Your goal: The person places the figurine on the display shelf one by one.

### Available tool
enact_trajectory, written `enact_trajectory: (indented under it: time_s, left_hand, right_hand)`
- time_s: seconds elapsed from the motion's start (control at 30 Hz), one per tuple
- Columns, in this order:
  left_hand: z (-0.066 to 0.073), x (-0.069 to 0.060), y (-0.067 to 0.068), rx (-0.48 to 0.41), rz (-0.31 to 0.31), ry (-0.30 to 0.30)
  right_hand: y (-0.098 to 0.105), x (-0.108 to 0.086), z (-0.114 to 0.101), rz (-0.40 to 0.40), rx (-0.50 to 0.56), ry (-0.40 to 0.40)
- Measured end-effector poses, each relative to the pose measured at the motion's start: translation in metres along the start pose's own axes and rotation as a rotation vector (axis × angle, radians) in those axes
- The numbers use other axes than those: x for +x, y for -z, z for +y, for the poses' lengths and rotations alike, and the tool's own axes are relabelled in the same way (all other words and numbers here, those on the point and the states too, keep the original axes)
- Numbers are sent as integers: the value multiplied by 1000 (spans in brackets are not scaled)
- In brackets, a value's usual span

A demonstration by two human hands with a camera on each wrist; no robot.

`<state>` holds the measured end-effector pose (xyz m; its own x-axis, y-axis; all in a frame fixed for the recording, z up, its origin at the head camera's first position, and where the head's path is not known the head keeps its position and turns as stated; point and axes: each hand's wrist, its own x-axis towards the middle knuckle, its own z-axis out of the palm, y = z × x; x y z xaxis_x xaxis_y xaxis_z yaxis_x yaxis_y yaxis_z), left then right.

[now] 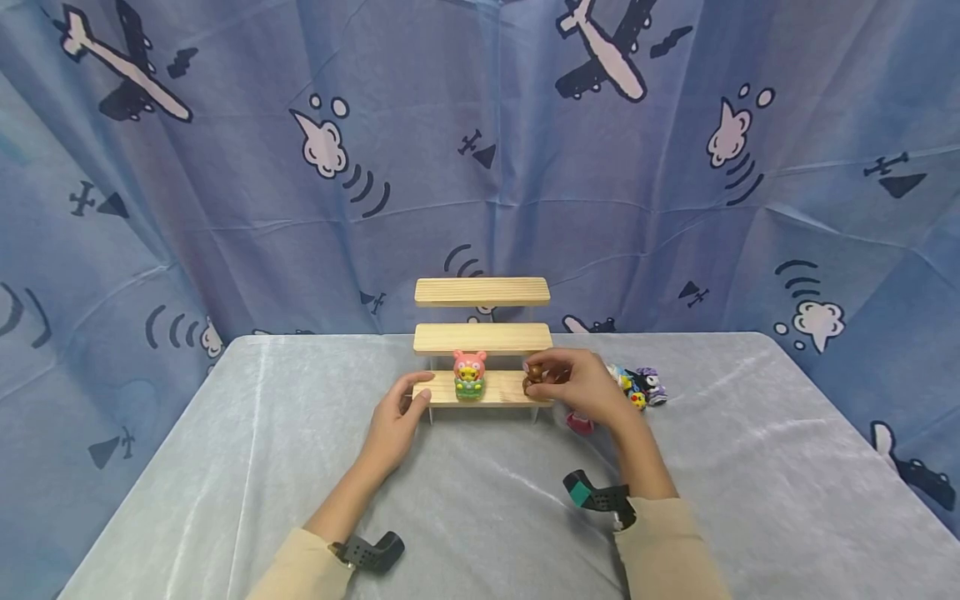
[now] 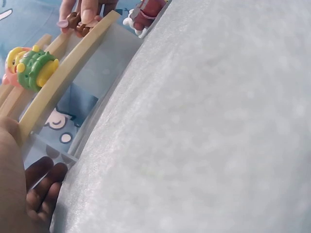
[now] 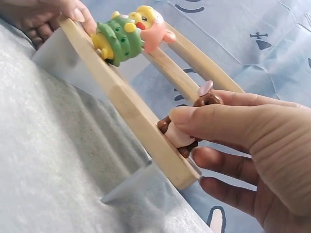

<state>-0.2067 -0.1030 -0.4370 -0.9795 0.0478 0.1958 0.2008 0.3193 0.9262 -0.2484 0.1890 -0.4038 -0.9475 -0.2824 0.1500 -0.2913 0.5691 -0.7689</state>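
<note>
Brown figurine [image 3: 177, 138] is in the right hand [image 1: 583, 383], pinched between thumb and index finger; the other fingers curl loosely beside it. Its base meets the right end of the shelf's [image 1: 482, 338] lowest board [image 1: 502, 389], directly below the pinch. White belly shows, plus a lilac bit at the head; the thumb hides part of it.

Left hand [image 1: 393, 422] grips the opposite end of the same board: thumb at the front edge, index finger behind, remaining fingers down beside the clear support under the board.

Pink-and-green figurine [image 1: 469, 377] with a yellow face stands upright on the lowest board between the hands, nearer the left one, touched by neither. Two more wooden boards rise in steps beyond both hands.

Red-and-white toy [image 2: 149, 13] lies on the bench [image 1: 487, 500], just to the near side of the right hand. Cluster of small figurines [image 1: 649, 387] sits to the right of that hand, near it; too small to sort out individually.

Pale cloth covers the bench under both hands. Blue curtain [image 1: 480, 167] with airplane prints hangs beyond them. Beige sleeves [image 1: 667, 550] and black wrist mounts [image 1: 600, 497] sit behind each hand.
</note>
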Motion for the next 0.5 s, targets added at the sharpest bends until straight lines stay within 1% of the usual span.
enact_trajectory:
  time_s: [0.07,0.17,0.3,0.4,0.5]
  left_hand:
    - [-4,2,-1,0,2,3]
    - [-19,7,-5,-5,16,8]
    - [-37,13,-8,-12,29,-2]
    - [-42,14,-7,-13,25,-15]
    - [-44,15,-6,-18,18,-24]
  right_hand:
    - [-2,1,-1,4,-13,-2]
    - [-3,1,-4,14,-30,-3]
    - [-6,2,-8,17,-29,21]
    - [-9,3,-12,5,-8,54]
    - [-15,3,-17,-9,26,53]
